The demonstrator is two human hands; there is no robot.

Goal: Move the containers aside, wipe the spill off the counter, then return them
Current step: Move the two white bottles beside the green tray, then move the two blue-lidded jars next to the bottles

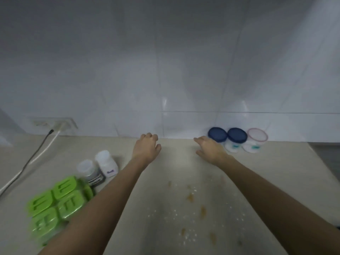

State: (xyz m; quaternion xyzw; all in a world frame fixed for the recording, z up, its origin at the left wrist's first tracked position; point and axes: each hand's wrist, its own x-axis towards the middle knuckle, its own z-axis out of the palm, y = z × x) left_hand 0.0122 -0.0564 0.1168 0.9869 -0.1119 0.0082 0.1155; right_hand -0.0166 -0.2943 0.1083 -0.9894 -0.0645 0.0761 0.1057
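Both my arms reach out over a beige counter [174, 162]. My left hand [147, 147] hovers near the back wall, fingers curled loosely, holding nothing. My right hand [209, 150] is spread flat, empty, just left of three round tubs: two with blue lids [217, 134] [237, 136] and one with a clear pink-rimmed lid [257, 135]. Green-lidded containers [57, 201] sit in a block at the left, with two white bottles [106, 162] [86, 168] behind them. An orange and white spill [193, 208] speckles the counter between my forearms.
A white tiled wall [165, 70] backs the counter. A wall socket [55, 123] at the back left has a dark and a white cable [33, 159] trailing across the counter's left side. The counter's right edge [316, 155] drops to a darker surface.
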